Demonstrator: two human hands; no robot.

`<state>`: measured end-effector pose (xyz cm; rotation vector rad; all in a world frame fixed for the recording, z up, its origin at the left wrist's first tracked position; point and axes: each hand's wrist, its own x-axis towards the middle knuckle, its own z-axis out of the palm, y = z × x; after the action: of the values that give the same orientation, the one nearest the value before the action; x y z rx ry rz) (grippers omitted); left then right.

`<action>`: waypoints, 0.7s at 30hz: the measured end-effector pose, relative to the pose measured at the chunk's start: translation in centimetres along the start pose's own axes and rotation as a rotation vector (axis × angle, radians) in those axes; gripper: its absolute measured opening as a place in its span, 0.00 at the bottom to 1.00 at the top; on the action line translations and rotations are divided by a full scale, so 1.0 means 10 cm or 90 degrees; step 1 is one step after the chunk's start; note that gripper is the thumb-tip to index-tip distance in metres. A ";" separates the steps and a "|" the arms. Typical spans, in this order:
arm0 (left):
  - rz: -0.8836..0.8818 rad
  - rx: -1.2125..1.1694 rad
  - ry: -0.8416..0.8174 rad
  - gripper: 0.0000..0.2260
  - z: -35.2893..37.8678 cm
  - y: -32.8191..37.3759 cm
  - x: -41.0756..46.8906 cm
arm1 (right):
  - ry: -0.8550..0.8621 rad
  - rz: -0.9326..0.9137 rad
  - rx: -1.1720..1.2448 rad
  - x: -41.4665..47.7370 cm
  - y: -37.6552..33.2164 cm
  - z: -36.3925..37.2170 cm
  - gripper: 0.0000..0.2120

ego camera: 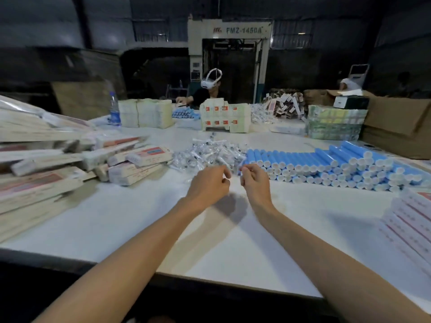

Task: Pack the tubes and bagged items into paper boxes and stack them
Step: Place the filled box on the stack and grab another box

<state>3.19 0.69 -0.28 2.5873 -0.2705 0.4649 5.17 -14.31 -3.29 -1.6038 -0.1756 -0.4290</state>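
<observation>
Both of the person's arms reach to the middle of the frame, over the white counter (130,220). The left grip (207,185) and right grip (255,183) sit close together, each with its fingers curled in. I cannot tell whether either one pinches anything (the fingertips are blurred). Just beyond them lies the heap of bagged items (210,152), and right of centre the blue tubes (326,162) are stacked in rows, caps toward us. Filled paper boxes (135,164) lie in a loose pile at left, and flat boxes (412,224) wait at the lower right edge.

As I'd judge the risk, the right grip hovers beside the near end of the tube stack, and a careless pull on one tube could set its neighbours rolling. The little bags look tangled, so several may lift together and leave a box miscounted. The left pile is untidy, and stacking more on it could make it slide.
</observation>
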 end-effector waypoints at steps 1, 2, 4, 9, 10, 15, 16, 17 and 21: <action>-0.016 0.032 0.022 0.12 -0.07 -0.16 0.06 | -0.013 0.008 0.003 0.00 0.09 0.04 0.07; -0.027 0.068 0.047 0.13 -0.14 -0.32 0.13 | -0.024 0.019 0.009 0.01 0.17 0.05 0.08; -0.041 0.162 0.093 0.15 -0.27 -0.64 0.31 | -0.032 0.041 0.023 0.05 0.26 0.02 0.09; -0.154 0.440 0.078 0.19 -0.50 -1.31 0.79 | -0.033 0.072 0.046 0.11 0.34 0.00 0.10; -0.188 0.481 0.066 0.22 -0.52 -1.43 0.85 | -0.042 0.069 0.044 0.11 0.35 0.02 0.10; -0.226 0.661 0.018 0.31 -0.56 -1.81 0.96 | -0.080 0.063 0.041 0.12 0.36 0.04 0.10; -0.203 0.679 0.029 0.30 -0.56 -1.82 0.97 | -0.082 0.066 0.043 0.12 0.36 0.04 0.10; -0.184 0.685 0.043 0.29 -0.57 -1.82 0.96 | -0.081 0.069 0.047 0.12 0.36 0.04 0.10; -0.168 0.578 0.085 0.34 -0.59 -1.67 0.88 | -0.079 0.075 0.049 0.11 0.35 0.03 0.09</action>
<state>14.28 17.11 0.59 3.3585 0.4323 0.7901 7.53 -14.43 -6.12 -1.5563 -0.1885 -0.2296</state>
